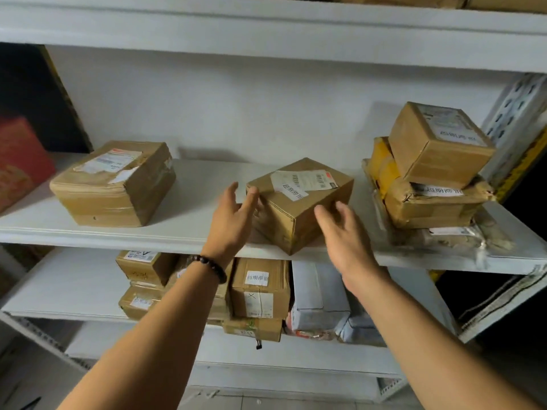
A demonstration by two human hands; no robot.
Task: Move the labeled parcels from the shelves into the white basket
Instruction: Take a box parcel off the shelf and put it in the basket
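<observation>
A brown box [305, 199] is set at the front of the middle shelf [192, 196]. The left hand [231, 223] and right hand [346, 241] are held at its two sides, fingers spread apart, likely so it can be lifted

Brown parcel [299, 202], white label [303, 180]; white shelf [189, 202]; dark bead bracelet [208, 266].

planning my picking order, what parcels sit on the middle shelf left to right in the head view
wide flat taped parcel → small labeled parcel at the front edge → stack of parcels topped by a small box
</observation>
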